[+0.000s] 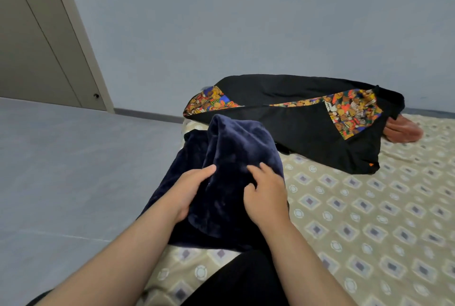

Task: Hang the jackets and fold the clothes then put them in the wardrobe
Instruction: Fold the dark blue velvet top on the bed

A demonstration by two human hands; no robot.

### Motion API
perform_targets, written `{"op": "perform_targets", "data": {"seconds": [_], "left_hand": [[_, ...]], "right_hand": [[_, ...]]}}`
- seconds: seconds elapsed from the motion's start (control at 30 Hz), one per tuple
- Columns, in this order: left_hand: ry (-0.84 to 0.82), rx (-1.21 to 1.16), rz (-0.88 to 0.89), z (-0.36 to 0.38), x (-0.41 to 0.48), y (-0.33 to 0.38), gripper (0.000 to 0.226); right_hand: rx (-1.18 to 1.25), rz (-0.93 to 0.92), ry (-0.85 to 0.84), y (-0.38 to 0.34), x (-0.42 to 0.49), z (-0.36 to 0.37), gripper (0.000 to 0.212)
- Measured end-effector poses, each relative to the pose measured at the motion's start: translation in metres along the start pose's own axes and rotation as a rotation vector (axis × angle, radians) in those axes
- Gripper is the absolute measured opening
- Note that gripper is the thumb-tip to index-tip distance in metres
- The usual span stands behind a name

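A dark navy fleece garment (231, 148) is bunched up at the left edge of the patterned bed (369, 219), partly lifted off it. My left hand (189, 190) grips its left side, thumb on top of the plush fabric. My right hand (266, 190) pinches a fold of the same garment just to the right, fingers curled into the cloth. Farther back on the bed lies a black jacket (295, 121) with colourful printed panels, spread flat against the wall.
A rust-brown piece of clothing (403, 131) sticks out from under the black jacket at the right. Grey floor (73, 158) runs along the left of the bed. A beige door (37, 47) stands at the far left. Dark cloth covers my lap (234, 283).
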State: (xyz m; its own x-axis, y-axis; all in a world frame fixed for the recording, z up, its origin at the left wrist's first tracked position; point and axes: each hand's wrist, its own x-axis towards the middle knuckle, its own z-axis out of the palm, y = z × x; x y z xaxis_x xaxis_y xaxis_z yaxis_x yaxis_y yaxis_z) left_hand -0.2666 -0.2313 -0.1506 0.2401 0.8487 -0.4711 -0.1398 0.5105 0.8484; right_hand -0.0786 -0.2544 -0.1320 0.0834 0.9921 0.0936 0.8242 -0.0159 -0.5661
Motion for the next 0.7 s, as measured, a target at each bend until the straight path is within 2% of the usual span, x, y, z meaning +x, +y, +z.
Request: {"op": "perform_targets", "data": {"seconds": [0.07,0.13,0.2,0.23,0.3,0.37,0.43,0.5,0.57,0.6,0.7], "left_hand": [[-0.015,-0.007,0.049,0.007,0.002,0.007,0.045],[-0.005,0.048,0.095,0.015,0.003,0.015,0.035],[0.112,0.177,0.168,0.024,0.006,0.022,0.021],[0.155,0.212,0.211,0.028,0.007,0.029,0.022],[0.134,0.199,0.318,0.034,0.007,0.050,0.029],[0.067,0.188,0.391,0.028,0.005,0.073,0.035],[0.045,0.124,0.403,0.005,0.003,0.084,0.039],[0.174,0.104,0.383,-0.028,0.001,0.075,0.033],[0.420,0.256,0.331,-0.061,0.001,0.051,0.024],[0.496,0.345,0.279,-0.074,0.002,0.037,0.019],[0.532,0.698,0.104,-0.087,0.006,0.008,0.017]], "right_hand": [[-0.123,0.015,-0.146,-0.002,0.002,0.008,0.052],[-0.110,-0.034,-0.128,-0.006,0.004,0.012,0.053],[0.021,0.021,-0.023,-0.009,0.005,0.009,0.052],[0.102,0.059,0.075,-0.010,0.005,0.007,0.050],[0.184,0.037,0.294,-0.016,0.005,0.001,0.045],[0.150,-0.052,0.362,-0.020,0.004,0.000,0.046],[0.095,-0.106,0.311,-0.023,0.003,0.003,0.048],[0.020,-0.142,0.262,-0.028,0.002,0.009,0.048],[-0.102,-0.184,0.179,-0.033,0.006,0.018,0.050],[-0.171,-0.180,0.081,-0.035,0.010,0.023,0.051],[-0.285,-0.095,-0.182,-0.031,0.019,0.036,0.056]]}}
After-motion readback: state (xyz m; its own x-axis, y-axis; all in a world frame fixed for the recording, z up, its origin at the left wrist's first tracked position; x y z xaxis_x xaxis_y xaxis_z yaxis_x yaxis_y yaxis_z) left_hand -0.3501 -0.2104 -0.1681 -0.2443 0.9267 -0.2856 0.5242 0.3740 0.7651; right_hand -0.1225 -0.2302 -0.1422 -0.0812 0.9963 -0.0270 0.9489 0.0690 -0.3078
